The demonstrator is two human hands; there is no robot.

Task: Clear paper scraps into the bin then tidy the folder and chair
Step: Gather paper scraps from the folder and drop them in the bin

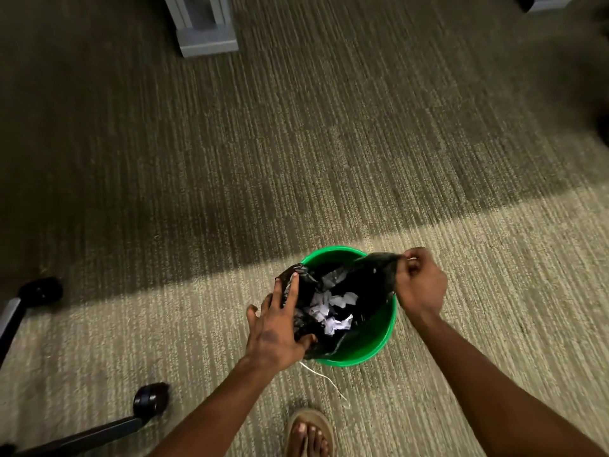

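Note:
A green bin stands on the carpet just in front of me. A black plastic liner bag sits inside it, with several white paper scraps at the bottom. My left hand lies flat against the bag's left edge, fingers spread and the thumb hooked over the plastic. My right hand is closed in a pinch on the bag's right edge and holds it up above the rim. Only the chair's base shows at the lower left. No folder is in view.
Two black castors of the chair base sit at the left. A grey furniture foot stands at the top. A thin white string lies on the carpet near my sandalled foot.

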